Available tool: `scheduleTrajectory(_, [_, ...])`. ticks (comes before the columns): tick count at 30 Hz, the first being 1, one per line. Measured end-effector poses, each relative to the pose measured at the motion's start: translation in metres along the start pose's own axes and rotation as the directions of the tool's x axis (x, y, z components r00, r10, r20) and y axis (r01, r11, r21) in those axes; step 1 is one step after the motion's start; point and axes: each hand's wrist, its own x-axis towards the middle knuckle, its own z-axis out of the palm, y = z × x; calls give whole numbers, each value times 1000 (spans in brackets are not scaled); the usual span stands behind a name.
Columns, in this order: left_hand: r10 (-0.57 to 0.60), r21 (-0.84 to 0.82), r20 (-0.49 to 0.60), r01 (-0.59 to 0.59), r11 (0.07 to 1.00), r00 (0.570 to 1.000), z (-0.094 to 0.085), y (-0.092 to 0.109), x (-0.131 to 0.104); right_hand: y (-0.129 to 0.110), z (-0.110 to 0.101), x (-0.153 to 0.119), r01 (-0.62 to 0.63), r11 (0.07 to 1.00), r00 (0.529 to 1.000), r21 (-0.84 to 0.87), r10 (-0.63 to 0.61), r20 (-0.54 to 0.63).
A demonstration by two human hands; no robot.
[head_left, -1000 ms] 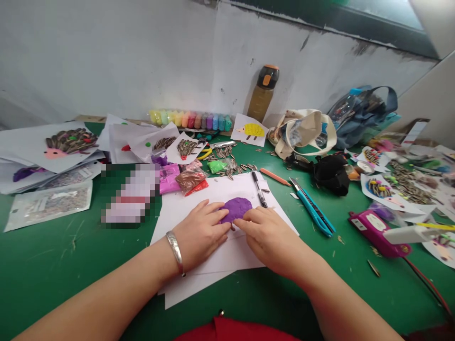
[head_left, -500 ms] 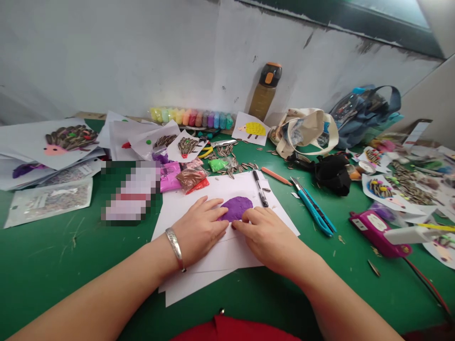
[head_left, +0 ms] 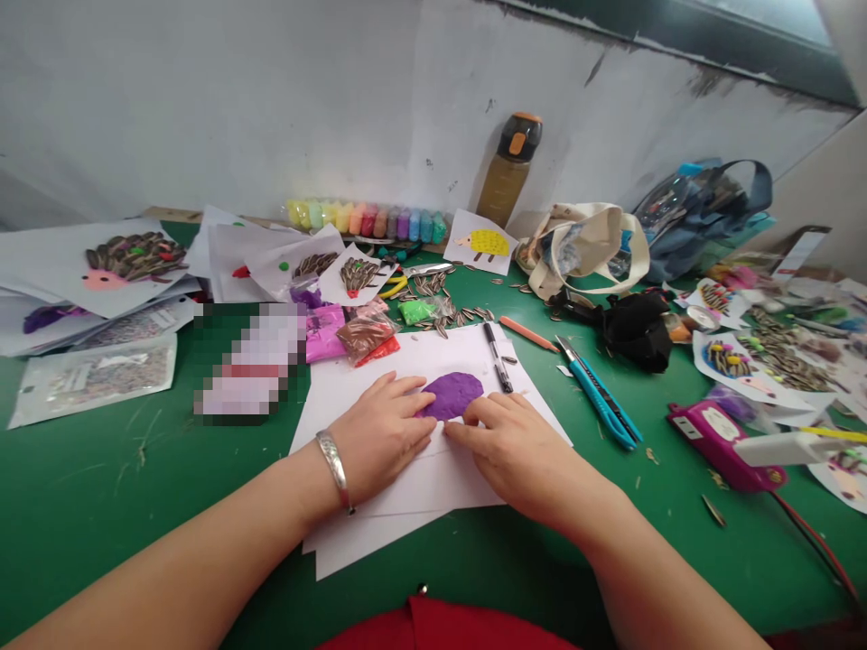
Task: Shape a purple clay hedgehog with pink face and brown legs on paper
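A flattened purple clay shape (head_left: 455, 395) lies on white paper (head_left: 420, 487) in front of me. My left hand (head_left: 383, 433) rests on the paper with its fingers spread, fingertips at the clay's left edge. My right hand (head_left: 508, 447) is at the clay's lower right edge, its index finger stretched toward the lower rim and the other fingers curled; it holds nothing that shows. A black marker (head_left: 498, 357) lies on the paper behind my right hand. Packets of brown clay (head_left: 366, 338) and pink clay (head_left: 325, 332) sit at the paper's back left corner.
A blue cutter (head_left: 600, 393) and an orange stick (head_left: 528, 333) lie to the right. Farther right is a magenta glue gun (head_left: 724, 444) with a cord. Sunflower seeds (head_left: 433, 289), a bottle (head_left: 508, 171) and a cloth bag (head_left: 586, 248) stand behind. Papers (head_left: 41, 262) are stacked at left.
My right index finger has shifted very slightly along the clay's lower edge. The camera view has moved a little; otherwise both hands hold nearly the same pose.
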Motion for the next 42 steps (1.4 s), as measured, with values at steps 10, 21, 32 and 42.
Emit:
scheduleTrajectory(10, [-6,12,6,6,1000,1000,1,1,0,4,-3,-3,-12,998,999,63,14,-31])
scheduleTrajectory(21, [0,-2,9,0,1000,1000,-1,1,0,3,-1,-2,-21,1000,999,9,21,24])
scheduleTrajectory(32, [1,8,-55,-1,1000,998,-7,7,1,-5,0,-3,7,998,997,-55,-4,71])
scheduleTrajectory(42, [7,14,52,-8,1000,999,-1,13,0,-1,3,0,-19,993,997,117,9,83])
